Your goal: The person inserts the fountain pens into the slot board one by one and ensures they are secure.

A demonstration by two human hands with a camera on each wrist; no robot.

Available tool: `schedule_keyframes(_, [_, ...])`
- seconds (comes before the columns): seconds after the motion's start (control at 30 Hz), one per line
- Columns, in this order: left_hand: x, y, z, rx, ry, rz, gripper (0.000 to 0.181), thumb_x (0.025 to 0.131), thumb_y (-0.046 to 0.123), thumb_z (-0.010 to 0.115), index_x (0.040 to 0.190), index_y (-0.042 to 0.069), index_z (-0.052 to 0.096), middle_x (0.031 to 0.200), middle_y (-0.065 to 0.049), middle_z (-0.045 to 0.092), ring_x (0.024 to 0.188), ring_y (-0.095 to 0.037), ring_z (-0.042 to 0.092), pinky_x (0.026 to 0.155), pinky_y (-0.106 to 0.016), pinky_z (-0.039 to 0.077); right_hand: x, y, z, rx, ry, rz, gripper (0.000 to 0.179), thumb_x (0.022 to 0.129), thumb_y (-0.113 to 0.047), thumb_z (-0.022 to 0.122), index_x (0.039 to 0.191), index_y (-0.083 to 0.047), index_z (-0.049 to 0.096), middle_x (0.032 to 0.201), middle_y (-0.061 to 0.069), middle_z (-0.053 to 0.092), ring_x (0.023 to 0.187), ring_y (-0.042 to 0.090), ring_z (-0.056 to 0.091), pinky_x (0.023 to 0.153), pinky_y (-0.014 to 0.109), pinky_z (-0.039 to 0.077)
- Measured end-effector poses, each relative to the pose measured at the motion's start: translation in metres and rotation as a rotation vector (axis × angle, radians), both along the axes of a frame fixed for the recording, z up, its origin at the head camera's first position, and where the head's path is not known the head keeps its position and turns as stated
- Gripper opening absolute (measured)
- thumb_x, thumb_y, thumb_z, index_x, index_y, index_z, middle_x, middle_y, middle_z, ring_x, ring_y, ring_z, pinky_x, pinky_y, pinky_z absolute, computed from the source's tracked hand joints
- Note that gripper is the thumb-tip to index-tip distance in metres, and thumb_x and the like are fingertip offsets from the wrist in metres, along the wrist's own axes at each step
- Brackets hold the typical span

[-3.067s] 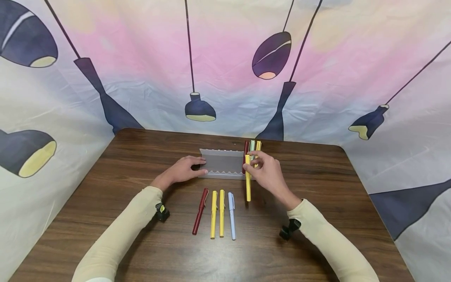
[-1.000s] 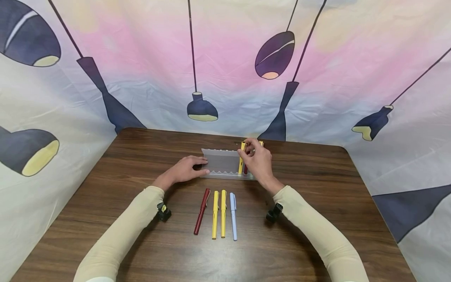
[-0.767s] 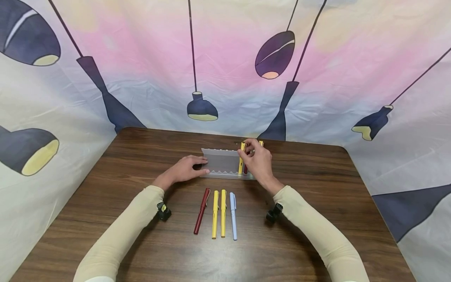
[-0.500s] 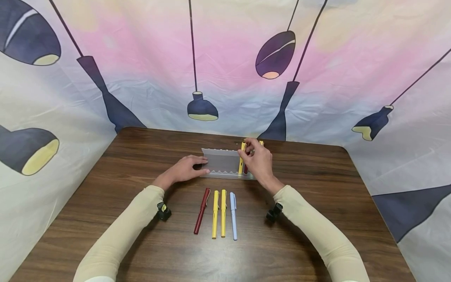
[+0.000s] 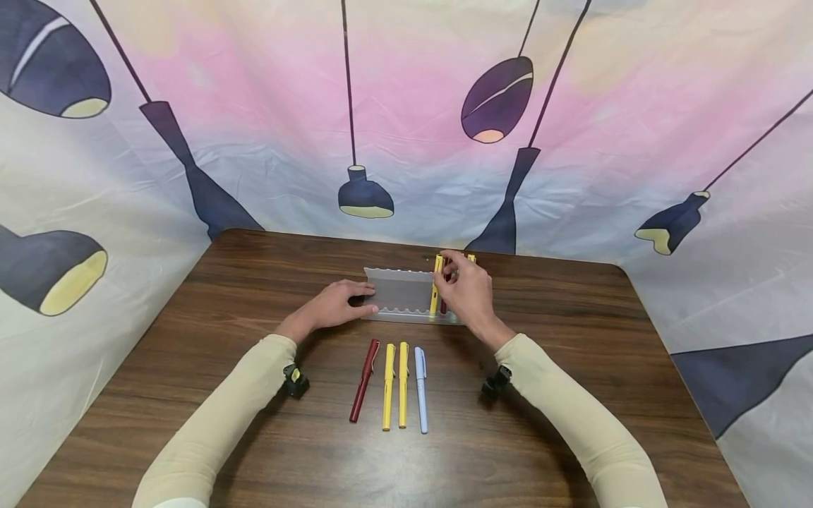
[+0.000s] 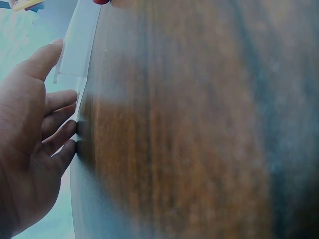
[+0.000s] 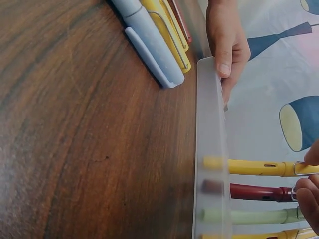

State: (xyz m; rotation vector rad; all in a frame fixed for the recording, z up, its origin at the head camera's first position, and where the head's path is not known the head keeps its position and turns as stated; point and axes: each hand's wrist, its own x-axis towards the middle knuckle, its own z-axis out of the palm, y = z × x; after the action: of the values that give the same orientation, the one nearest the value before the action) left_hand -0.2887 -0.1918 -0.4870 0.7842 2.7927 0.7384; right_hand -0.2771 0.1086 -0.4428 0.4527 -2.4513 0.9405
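Observation:
In the head view, a translucent pen holder (image 5: 400,291) with scalloped edges stands toward the back of the table. My left hand (image 5: 332,305) rests against its left end with relaxed fingers, thumb touching the front edge. At the right part of the holder, my right hand (image 5: 470,289) pinches the cap end of a yellow pen (image 5: 435,296) seated in a notch. The right wrist view shows that yellow pen (image 7: 254,167) beside a dark red pen (image 7: 259,192), a pale green pen (image 7: 259,216) and another yellow pen (image 7: 269,235), all in the holder. The right hand partly hides these in the head view.
Four-side wooden table (image 5: 267,451). In front of the holder lie a dark red pen (image 5: 364,381), two yellow pens, the left one (image 5: 387,388) close to the right one (image 5: 403,384), and a light blue pen (image 5: 420,389). A printed cloth (image 5: 406,127) hangs behind.
My right hand has carried the yellow pen up and left into the holder, left of the dark red pen. Over the last second both hands stay nearly still.

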Motion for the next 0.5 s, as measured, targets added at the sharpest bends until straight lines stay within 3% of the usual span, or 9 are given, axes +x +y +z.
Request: schedule_keyframes(0.5, [-0.0005, -0.0007, -0.0013, 0.012, 0.010, -0.008, 0.061, 0.100, 0.050, 0.063, 0.143, 0.007, 0.061, 0.154, -0.012, 0.051, 0.145, -0.036, 0.042, 0.118, -0.057, 0.032, -0.0014, -0.0007, 0.0023, 0.011, -0.007, -0.007, 0.038, 0.091, -0.017, 0.077, 0.128, -0.009, 0.070, 0.085, 0.002, 0.072, 0.068, 0.014, 0.069, 0.068, 0.040, 0.058])
